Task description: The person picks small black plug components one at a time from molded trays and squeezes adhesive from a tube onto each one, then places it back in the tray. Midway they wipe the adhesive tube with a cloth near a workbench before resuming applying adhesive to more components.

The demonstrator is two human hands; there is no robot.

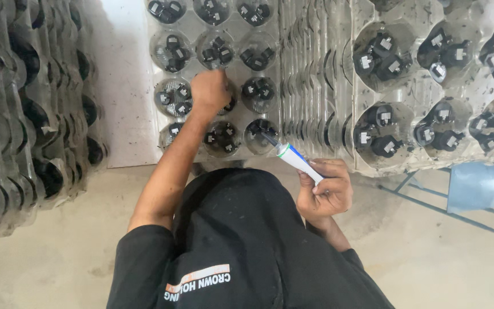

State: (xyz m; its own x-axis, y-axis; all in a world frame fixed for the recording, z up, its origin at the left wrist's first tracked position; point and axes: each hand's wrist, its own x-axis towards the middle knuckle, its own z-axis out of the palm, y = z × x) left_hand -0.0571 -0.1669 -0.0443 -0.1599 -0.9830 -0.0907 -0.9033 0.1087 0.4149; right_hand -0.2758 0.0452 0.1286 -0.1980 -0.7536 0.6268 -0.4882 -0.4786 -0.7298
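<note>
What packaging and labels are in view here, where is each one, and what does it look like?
Clear plastic tray: centre, round cups with small black parts; left hand in it.
Second clear tray: right, bigger cups.
White labels: small squares on the black parts at right.
Stacked trays: left, clear, on edge.
Marker: in right hand, white barrel, green and blue bands.

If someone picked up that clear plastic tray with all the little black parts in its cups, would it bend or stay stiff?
The clear tray looks thin and see-through, so it would probably flex if lifted by one edge. The small black parts sit loose in its cups, so tilting might spill them. The left hand rests on it; the right hand holds a marker.
</note>
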